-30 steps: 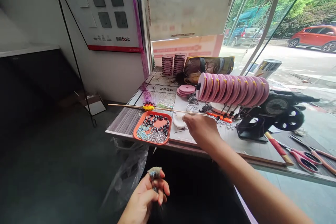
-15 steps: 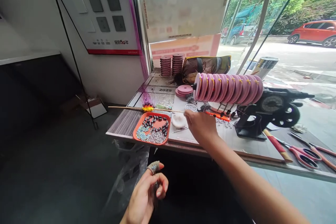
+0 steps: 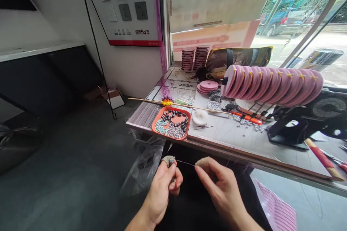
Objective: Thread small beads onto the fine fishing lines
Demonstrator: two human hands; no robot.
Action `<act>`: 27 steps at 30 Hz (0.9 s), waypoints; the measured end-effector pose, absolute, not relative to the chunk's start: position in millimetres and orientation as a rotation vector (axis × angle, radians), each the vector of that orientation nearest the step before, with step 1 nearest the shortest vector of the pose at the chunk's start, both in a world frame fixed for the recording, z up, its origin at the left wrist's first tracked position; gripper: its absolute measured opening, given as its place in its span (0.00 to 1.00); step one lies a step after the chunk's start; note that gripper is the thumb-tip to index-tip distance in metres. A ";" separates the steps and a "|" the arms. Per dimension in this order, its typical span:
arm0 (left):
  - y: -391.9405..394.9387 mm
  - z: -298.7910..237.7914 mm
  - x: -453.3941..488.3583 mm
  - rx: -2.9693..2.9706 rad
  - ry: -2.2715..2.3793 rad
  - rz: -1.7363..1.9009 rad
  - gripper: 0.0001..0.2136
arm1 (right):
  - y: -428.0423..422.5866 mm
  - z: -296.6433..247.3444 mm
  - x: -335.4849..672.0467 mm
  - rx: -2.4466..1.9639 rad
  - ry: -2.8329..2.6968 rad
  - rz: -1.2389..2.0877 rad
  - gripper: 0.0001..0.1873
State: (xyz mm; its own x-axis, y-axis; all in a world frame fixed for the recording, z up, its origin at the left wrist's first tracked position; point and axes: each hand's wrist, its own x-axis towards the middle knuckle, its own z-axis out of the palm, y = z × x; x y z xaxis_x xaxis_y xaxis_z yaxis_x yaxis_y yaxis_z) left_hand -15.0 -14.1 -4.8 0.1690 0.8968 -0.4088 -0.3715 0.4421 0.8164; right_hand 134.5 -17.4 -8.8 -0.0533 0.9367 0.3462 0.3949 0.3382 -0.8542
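Note:
My left hand (image 3: 165, 187) is closed in front of the table edge, its thumb pressed against a forefinger wrapped in a beige finger cover (image 3: 169, 160). My right hand (image 3: 221, 184) pinches with thumb and forefinger, a similar cover on its fingertip. Between the two pinches runs a thin, pale strand (image 3: 185, 162), stretched nearly level; line or wire, I cannot tell. Anything else inside my left fist is hidden. Just beyond the hands, an orange tray (image 3: 154, 124) holds black cylinders, blue-green pieces and small silvery pieces.
On the table (image 3: 208, 137) are a thin wooden rod (image 3: 138, 99), a round white piece (image 3: 200, 118), a small bowl of silvery beads (image 3: 214, 106) and an orange-handled tool (image 3: 246, 117). Pink spools (image 3: 268, 85) sit on a black machine (image 3: 295, 124) at right. Behind stands a dark bag (image 3: 244, 57).
My right hand has come back from the table beside the white piece to near my left hand. A thin strand now spans between them. The view has shifted, bringing the table's contents rightward.

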 end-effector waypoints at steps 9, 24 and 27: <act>-12.6 -13.4 -13.0 0.609 1.059 1.008 0.10 | -25.7 -15.4 127.9 -1.141 -1.696 0.454 0.10; -16.4 -12.8 -11.0 0.539 1.009 1.028 0.06 | -25.8 -15.9 128.2 -1.115 -1.771 0.219 0.11; -17.0 -12.9 -10.5 0.575 1.025 1.030 0.06 | -25.1 -17.0 127.3 -1.111 -1.777 0.190 0.10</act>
